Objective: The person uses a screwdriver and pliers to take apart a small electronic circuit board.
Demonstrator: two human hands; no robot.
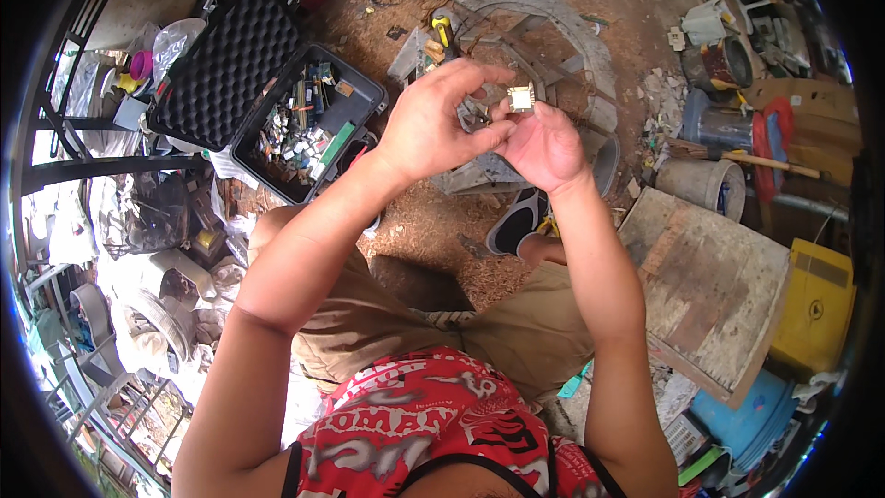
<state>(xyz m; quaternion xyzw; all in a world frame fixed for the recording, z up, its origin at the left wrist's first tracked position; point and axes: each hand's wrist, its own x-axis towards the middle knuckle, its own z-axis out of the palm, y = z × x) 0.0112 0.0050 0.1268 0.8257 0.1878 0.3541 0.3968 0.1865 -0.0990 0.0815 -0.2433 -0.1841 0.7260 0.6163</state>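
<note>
Both hands are raised in front of the body, above the floor (636, 0), and meet near the top centre of the view. The small square component (522, 99), with a pale, bright face and a metallic gold-toned edge, is located at the fingertips of the right hand (548, 149). The right hand holds it in a narrow pinch, bright face up. The left hand (437, 122) is positioned just beside it, with thumb and index finger curved and spaced apart; the tip of its thumb meets the right hand below the component. Whether the remaining fingers of the left hand grip anything cannot be told. Forward and to the left, a black case (371, 92) stands open, its lid (230, 55) folded back and lined with ridged foam. The case contains a mixed heap of small electronic parts (300, 120), with a green strip (333, 148) along its near right side. Beyond the left hand is a yellow-and-black tool (442, 30). A grey ring-shaped frame (593, 48) lies on the floor beneath the hands. To the right are a worn wooden board (714, 281), a bucket (696, 186) and a yellow case (816, 309).
</note>
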